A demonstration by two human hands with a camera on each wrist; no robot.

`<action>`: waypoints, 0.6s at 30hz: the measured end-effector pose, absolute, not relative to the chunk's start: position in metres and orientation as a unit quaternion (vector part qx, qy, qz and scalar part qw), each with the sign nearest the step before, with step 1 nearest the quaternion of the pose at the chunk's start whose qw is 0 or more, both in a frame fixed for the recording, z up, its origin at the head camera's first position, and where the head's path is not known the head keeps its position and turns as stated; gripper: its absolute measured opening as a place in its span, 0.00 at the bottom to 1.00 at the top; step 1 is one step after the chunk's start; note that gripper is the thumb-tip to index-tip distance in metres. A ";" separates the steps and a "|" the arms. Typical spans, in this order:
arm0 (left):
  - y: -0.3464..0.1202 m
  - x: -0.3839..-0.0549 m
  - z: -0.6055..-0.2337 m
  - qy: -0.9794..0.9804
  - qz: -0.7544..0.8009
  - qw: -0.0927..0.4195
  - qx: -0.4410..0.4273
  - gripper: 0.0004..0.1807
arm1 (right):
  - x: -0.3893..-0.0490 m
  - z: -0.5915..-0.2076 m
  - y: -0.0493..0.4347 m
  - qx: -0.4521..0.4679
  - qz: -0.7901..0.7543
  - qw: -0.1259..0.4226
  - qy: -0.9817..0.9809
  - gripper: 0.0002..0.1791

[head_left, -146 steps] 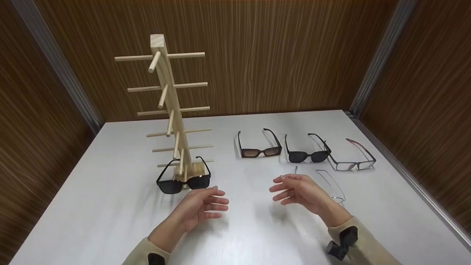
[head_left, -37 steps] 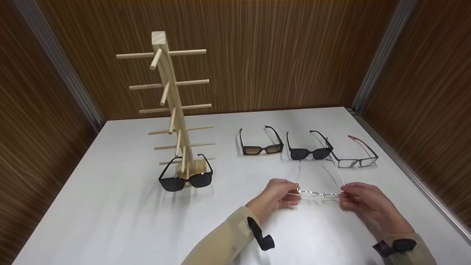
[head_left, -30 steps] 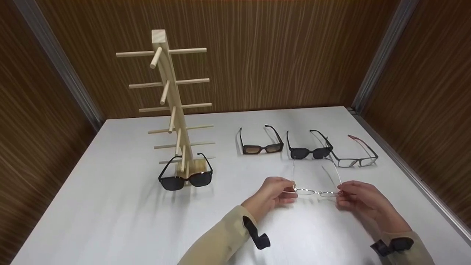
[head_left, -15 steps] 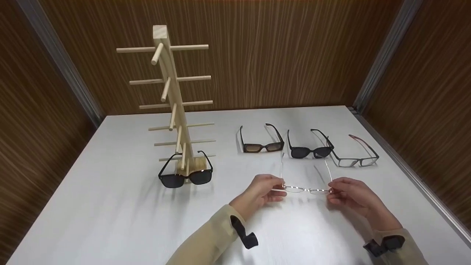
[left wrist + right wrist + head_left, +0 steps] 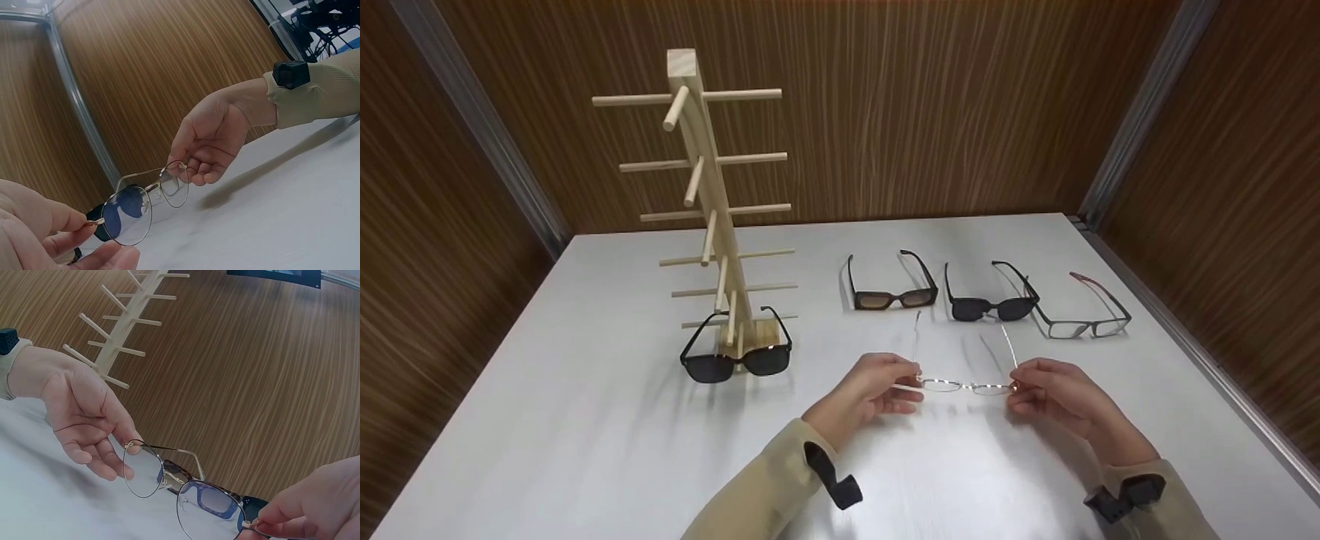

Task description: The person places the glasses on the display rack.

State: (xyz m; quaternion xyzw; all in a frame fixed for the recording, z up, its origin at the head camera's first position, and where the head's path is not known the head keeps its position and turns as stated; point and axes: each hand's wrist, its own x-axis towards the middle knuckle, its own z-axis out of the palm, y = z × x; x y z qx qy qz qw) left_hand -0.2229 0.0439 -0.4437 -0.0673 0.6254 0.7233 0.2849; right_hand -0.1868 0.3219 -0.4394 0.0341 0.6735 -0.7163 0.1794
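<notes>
Both hands hold a pair of thin metal-rimmed eyeglasses (image 5: 966, 387) just above the white table, temples spread and pointing away. My left hand (image 5: 870, 386) pinches the left hinge corner between thumb and fingers. At the opposite hinge, my right hand (image 5: 1061, 394) pinches in the same way. In the left wrist view the round clear lenses (image 5: 127, 215) stand upright between the left hand (image 5: 39, 233) and the right hand (image 5: 211, 138). The right wrist view shows the left hand (image 5: 84, 410) at one rim and the right hand (image 5: 320, 503) at the other.
A wooden peg rack (image 5: 712, 172) stands at left, with black sunglasses (image 5: 739, 364) on its lowest front peg. Behind the hands lie brown-lensed sunglasses (image 5: 894, 300), black sunglasses (image 5: 994, 308) and grey-framed glasses (image 5: 1086, 328) with a red temple tip. Wood-grain panels (image 5: 885, 112) enclose the table.
Earlier the hands were apart and empty, with the metal eyeglasses lying on the table at right. Now both hands hold them and have moved left over the last second.
</notes>
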 end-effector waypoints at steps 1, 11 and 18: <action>0.041 -0.223 -0.443 0.628 0.721 0.285 -0.065 0.04 | -0.187 -0.439 0.320 0.031 -0.718 0.183 0.671 0.04; 0.022 -0.222 -0.437 0.624 0.726 0.283 -0.057 0.05 | -0.191 -0.432 0.305 0.022 -0.721 0.188 0.667 0.05; 0.011 -0.222 -0.432 0.620 0.733 0.277 -0.045 0.06 | -0.193 -0.428 0.297 0.009 -0.724 0.189 0.663 0.03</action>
